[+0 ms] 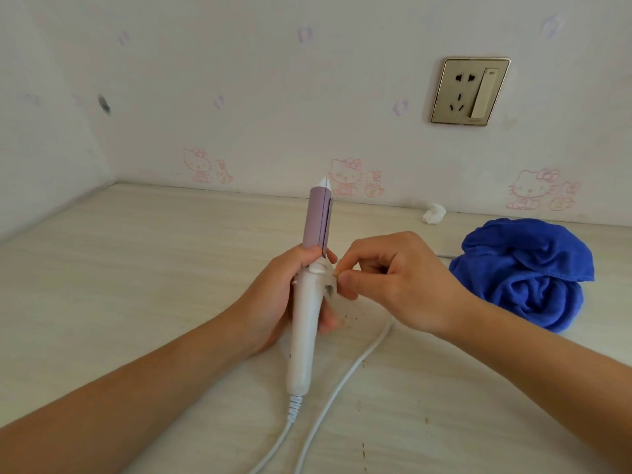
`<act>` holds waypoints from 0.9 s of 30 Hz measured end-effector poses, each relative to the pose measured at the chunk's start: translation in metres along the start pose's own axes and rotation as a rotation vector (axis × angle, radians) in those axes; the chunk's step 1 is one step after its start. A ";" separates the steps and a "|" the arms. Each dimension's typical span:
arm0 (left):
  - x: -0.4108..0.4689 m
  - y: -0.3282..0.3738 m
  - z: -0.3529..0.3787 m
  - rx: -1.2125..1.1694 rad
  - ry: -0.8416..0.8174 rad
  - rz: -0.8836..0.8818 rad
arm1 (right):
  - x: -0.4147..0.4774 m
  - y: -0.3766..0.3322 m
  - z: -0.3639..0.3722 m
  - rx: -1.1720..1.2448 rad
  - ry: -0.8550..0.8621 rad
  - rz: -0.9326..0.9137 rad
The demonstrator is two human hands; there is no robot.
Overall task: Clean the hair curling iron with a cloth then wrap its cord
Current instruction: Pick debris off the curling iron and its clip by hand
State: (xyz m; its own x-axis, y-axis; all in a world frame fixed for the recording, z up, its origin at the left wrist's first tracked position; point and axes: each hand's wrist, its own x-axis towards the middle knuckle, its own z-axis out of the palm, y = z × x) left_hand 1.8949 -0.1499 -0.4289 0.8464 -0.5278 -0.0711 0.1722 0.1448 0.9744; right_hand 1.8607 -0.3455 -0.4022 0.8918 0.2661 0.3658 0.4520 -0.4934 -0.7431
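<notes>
My left hand [270, 299] gripped the curling iron [306, 316] upright; my right hand [396, 282] pinched its collar (cleaning step, I judged). Next called for the cloth [523, 271], right of the iron; cord [345, 378] unwrapped.

Clearance over tabletop [119, 268]: wide at left, crowded centre and right.
Bare surface runs from the left forearm out to the corner wall. Centre blocked: curling iron [318, 220] upright, left hand [273, 295] gripping its handle, right hand [400, 278] pinching at its collar. Cord [294, 410] trails in two strands across the near surface between the forearms. Blue cloth [523, 268] heaped near the right hand, a gap between. Crumpled tissue [433, 213] sits against the back wall, apart from the cloth.
</notes>
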 end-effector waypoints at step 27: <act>0.004 -0.002 -0.004 -0.174 -0.001 -0.010 | 0.001 -0.001 0.003 -0.120 -0.019 -0.040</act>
State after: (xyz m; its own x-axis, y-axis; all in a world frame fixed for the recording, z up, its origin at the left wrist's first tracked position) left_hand 1.8999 -0.1486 -0.4318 0.8438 -0.5305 -0.0809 0.2655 0.2816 0.9221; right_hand 1.8607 -0.3423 -0.4030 0.8731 0.3026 0.3823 0.4870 -0.5776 -0.6551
